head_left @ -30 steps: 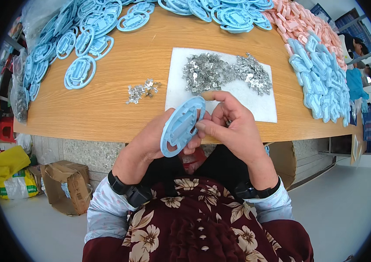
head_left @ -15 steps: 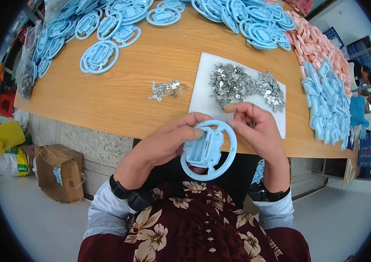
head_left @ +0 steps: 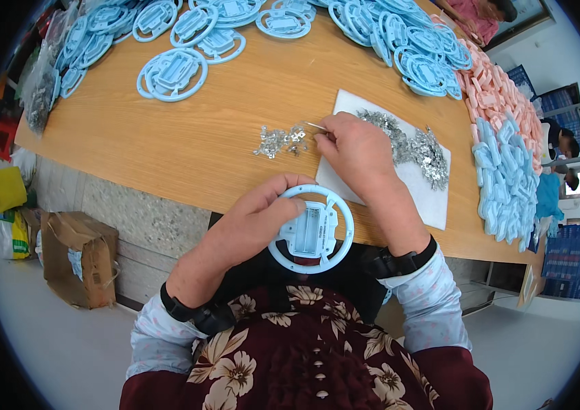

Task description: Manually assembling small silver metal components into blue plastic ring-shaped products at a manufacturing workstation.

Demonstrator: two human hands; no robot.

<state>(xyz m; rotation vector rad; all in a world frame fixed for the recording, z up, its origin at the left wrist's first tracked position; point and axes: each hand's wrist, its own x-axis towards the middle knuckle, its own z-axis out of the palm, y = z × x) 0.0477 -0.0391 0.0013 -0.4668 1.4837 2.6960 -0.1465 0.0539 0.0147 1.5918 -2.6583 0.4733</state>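
My left hand (head_left: 255, 213) is closed on the upper left rim of a light blue plastic toy steering wheel (head_left: 314, 232). The wheel hangs over my lap at the table edge, its recessed rectangular compartment facing up. Farther out, my right hand (head_left: 361, 150) pinches a thin metal tool (head_left: 314, 126); most of that tool is hidden in the fingers. Its tip points left, at the edge of a small heap of shiny metal pieces (head_left: 279, 141) on the wood. Partly behind this hand lies a larger pile of metal pieces (head_left: 423, 154) on a white sheet (head_left: 433, 210).
Blue steering wheels (head_left: 173, 74) lie along the far side of the wooden table (head_left: 235, 102), with more at far right (head_left: 426, 72). Pink parts (head_left: 502, 89) and blue parts (head_left: 505, 181) are heaped at the right edge. A cardboard box (head_left: 81, 260) stands on the floor at left.
My right hand has moved from beside the wheel, forward and left, to the small heap of metal pieces. The wheel in my left hand has shifted slightly left and tilted to face up more.
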